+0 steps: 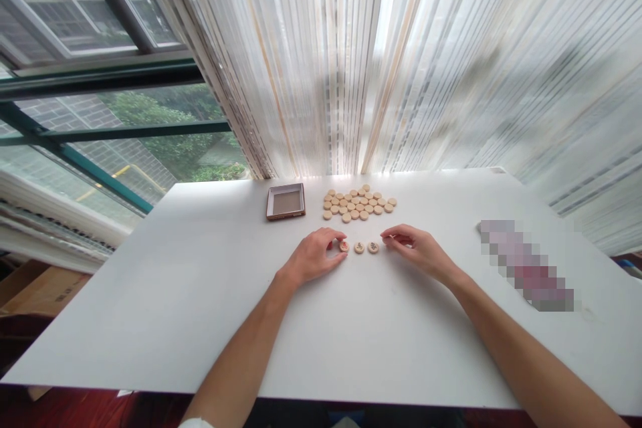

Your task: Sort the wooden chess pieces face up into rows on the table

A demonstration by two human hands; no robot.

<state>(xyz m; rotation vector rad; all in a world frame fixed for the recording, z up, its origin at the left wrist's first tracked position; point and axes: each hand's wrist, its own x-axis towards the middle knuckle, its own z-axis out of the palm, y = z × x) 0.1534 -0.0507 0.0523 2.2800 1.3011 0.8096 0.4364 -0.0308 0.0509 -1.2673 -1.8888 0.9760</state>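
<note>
Three round wooden Chinese chess pieces lie in a row, face up, on the white table (200,334). My left hand (315,257) has its thumb and index finger around the leftmost, a red-marked chess piece (344,247). Beside it lie a middle chess piece (359,248) and a right chess piece (373,248), both with dark characters. Just right of the row is my right hand (414,247), fingers slightly apart and no piece visible in them. Behind the row, several blank-looking chess pieces (356,200) lie close together in a loose cluster.
Left of the cluster is a shallow open box (285,202) with a dark rim. A blurred-out long object (526,267) lies on the table at the right. Striped curtains (321,67) hang behind the table. A cardboard box (47,291) stands beyond its left edge.
</note>
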